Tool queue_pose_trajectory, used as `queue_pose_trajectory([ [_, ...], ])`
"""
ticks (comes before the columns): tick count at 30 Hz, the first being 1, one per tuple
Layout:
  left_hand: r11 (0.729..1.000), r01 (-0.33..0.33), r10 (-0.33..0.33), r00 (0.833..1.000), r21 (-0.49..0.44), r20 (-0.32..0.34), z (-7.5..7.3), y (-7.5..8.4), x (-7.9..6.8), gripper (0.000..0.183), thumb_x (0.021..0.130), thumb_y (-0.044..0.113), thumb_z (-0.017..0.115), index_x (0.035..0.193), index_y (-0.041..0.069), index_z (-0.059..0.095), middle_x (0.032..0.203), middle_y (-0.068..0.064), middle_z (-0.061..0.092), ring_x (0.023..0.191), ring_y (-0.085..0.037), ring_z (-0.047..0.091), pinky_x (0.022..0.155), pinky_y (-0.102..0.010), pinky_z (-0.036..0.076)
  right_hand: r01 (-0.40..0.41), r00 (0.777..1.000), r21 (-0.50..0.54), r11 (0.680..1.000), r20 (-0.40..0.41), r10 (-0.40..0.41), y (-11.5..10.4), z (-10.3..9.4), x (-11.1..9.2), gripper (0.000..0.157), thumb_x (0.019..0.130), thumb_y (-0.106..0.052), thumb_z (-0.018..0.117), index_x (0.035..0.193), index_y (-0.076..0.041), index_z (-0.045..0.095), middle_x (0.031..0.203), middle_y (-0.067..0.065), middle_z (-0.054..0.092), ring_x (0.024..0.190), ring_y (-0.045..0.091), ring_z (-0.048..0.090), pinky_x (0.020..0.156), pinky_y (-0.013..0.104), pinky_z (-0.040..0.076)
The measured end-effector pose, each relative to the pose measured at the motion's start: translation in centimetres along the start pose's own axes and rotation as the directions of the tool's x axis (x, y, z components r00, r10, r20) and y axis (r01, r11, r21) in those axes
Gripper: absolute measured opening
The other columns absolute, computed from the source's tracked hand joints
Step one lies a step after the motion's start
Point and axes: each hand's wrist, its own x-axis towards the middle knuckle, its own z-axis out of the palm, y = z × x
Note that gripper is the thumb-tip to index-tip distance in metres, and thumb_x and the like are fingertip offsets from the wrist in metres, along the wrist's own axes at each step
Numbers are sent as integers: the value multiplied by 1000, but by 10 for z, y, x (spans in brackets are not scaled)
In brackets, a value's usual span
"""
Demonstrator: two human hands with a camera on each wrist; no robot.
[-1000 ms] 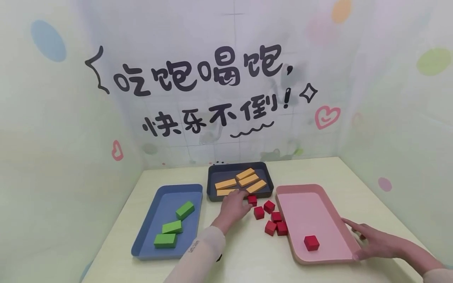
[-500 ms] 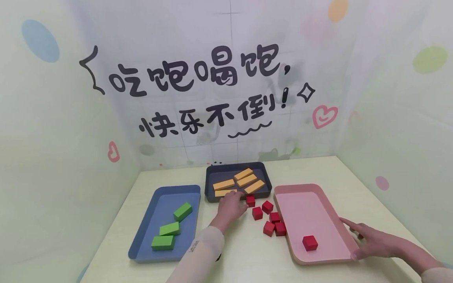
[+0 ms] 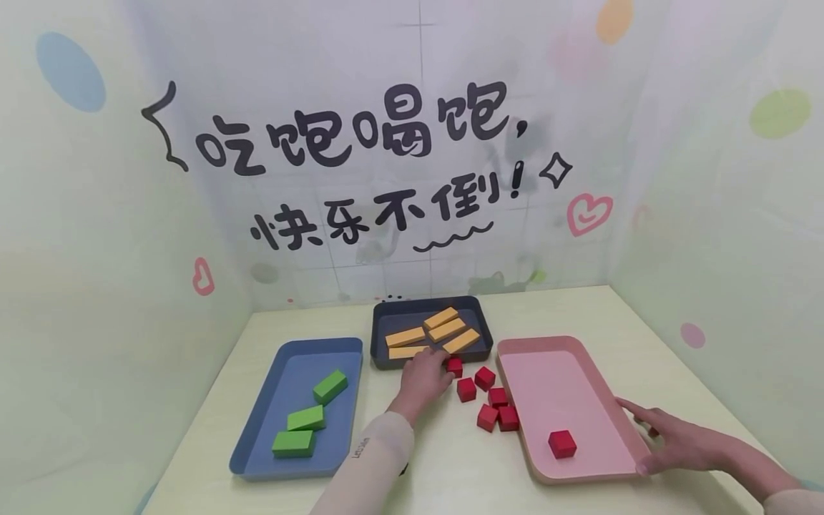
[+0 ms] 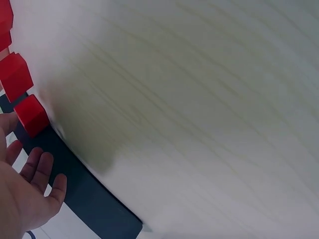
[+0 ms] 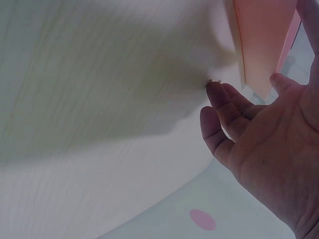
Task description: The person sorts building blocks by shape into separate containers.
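My left hand [image 3: 425, 379] reaches to the front wall of a dark tray [image 3: 380, 361] in the head view. Its thumb and forefinger are at a red cube [image 3: 455, 368] standing by that wall. In the left wrist view the thumb touches this red cube [image 4: 32, 115], while the other fingers are loosely bent and hold nothing. Several more red cubes [image 3: 466, 390] lie between the dark tray and a pink tray [image 3: 547, 386], which contains one red cube [image 3: 563, 444]. My right hand [image 3: 682, 440], fingers spread, rests against the pink tray's right edge.
A blue tray [image 3: 277, 390] at left holds three green blocks [image 3: 293, 444]. Several orange-yellow blocks [image 3: 447, 330] lie in the dark tray. Printed wall sheets [image 3: 116, 286] enclose the table [image 3: 444, 479] at the back and both sides.
The left hand draws slightly away from the nearest cube, then comes back to it. The right hand stays at the pink tray. The whole view shifts a little.
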Motion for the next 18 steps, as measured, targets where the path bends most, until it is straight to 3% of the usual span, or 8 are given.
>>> queue_pose_trajectory([
  [8,999,-21,19,998,36,55,5,0,-2,38,81,34,67,115,19,62,97,-2,60,88,-21,55,72,-39,43,4,1000,-2,1000,-5,-4,0,1,-1,89,75,-34,72,144,-12,21,113,12,44,96,26,44,66,33,41],
  [13,1000,3,-4,999,20,49,3,2,-1,34,79,35,69,107,18,64,92,1,59,86,-19,55,72,-38,42,12,1000,-20,1000,-17,-13,-1,0,-2,89,75,-34,72,144,-13,21,112,11,45,94,20,45,67,31,41],
  [18,999,34,-36,997,28,65,3,2,2,39,78,36,69,111,15,62,93,-1,59,87,-21,56,75,-40,43,30,999,-37,999,-27,-31,-1,0,-3,89,74,-34,72,144,-13,22,112,9,45,93,16,46,67,30,41],
])
